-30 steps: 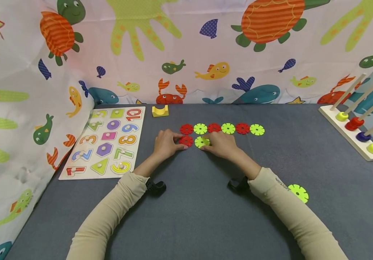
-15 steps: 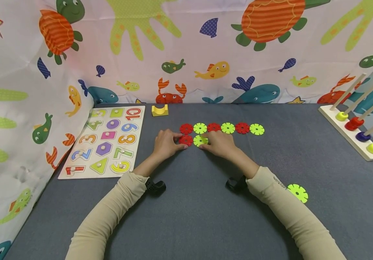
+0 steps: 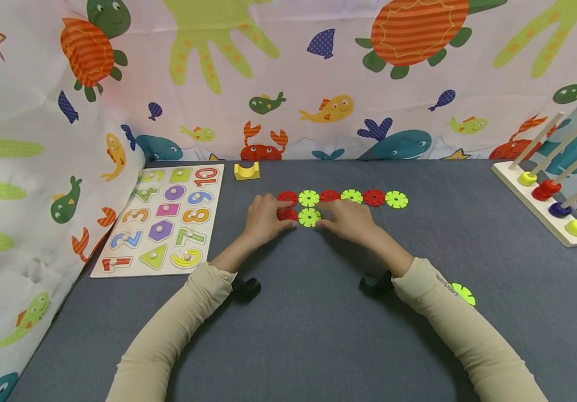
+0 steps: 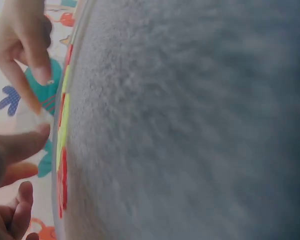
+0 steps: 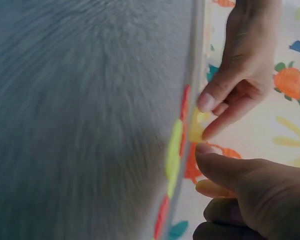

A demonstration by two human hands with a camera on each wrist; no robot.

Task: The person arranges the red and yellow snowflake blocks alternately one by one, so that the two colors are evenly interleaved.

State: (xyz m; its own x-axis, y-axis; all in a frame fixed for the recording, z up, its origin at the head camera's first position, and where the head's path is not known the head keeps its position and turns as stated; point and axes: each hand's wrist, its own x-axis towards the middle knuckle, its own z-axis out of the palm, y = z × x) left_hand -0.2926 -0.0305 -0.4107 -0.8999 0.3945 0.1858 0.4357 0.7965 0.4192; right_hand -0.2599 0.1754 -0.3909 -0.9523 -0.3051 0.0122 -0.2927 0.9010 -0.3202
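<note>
Two rows of flat, notched flower-shaped discs lie on the grey table. The back row alternates red and green, ending in a green disc (image 3: 396, 199). Below its left end sit a red disc (image 3: 288, 215) and a green disc (image 3: 309, 218) side by side. My left hand (image 3: 264, 219) hovers at the left of the short row, thumb and index finger apart, partly covering the red disc. To the right of the green disc is my right hand (image 3: 351, 221), thumb and index spread, overlapping part of the back row. Both wrist views show the fingers raised off the discs, holding nothing.
A number-and-shape puzzle board (image 3: 157, 220) lies at left, with a yellow arch block (image 3: 247, 171) behind it. A wooden peg stacker (image 3: 544, 204) stands at right. Another green disc (image 3: 464, 293) is partly hidden by my right sleeve. A printed cloth (image 3: 298, 72) hangs behind.
The fingers of both hands have come away from the red and green discs of the short row. My right hand has shifted slightly right, my left slightly right and up.
</note>
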